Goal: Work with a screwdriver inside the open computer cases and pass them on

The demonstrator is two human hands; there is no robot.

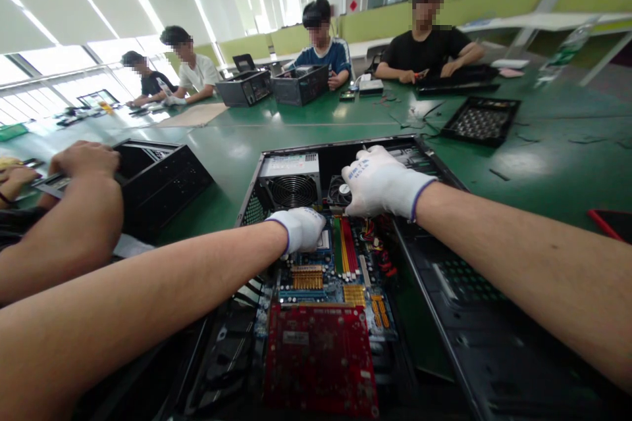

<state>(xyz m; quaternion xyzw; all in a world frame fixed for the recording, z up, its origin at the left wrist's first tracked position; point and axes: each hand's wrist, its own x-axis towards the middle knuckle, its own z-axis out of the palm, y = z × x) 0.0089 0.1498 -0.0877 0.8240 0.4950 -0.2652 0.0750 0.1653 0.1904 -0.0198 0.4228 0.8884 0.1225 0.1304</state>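
An open computer case lies in front of me, with a blue motherboard [301, 295] inside. My right hand [380, 181], in a white glove, is curled around the side of a small CPU cooler fan [340, 191]; part of the fan is behind the fingers. Also gloved, my left hand [303, 229] is closed low over the motherboard beside the silver processor socket [323, 241], its fingertips hidden. Red and yellow memory slots [348, 247] stand right of the socket. A red graphics card [320, 358] fills the near end of the board.
A power supply [291, 184] sits at the case's far left corner. Bundled cables [382, 250] run right of the board. A co-worker's arm [79, 210] reaches over another black case [165, 174] at left. Several people work across the green table [557, 164], near a black tray [481, 122].
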